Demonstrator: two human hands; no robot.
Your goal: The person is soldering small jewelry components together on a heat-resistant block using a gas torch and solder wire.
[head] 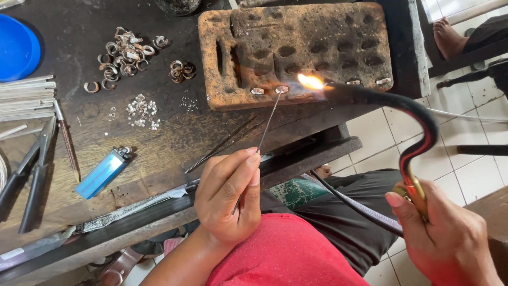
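My left hand (228, 191) pinches a thin metal rod (269, 122) whose tip touches a small silver piece (282, 89) on the front edge of a pitted, charred soldering block (296, 50). My right hand (447, 238) grips the brass handle of a curved black torch (407, 122). Its flame (310, 81) burns just right of that silver piece. Other small silver pieces (257, 91) sit along the same edge of the block.
On the dark wooden bench lie a heap of silver rings (124, 53), tiny silver bits (142, 112), a blue lighter (102, 173), black pliers (27, 172), tweezers (225, 143), metal strips (26, 95) and a blue lid (16, 48). Another person's foot (448, 38) shows top right.
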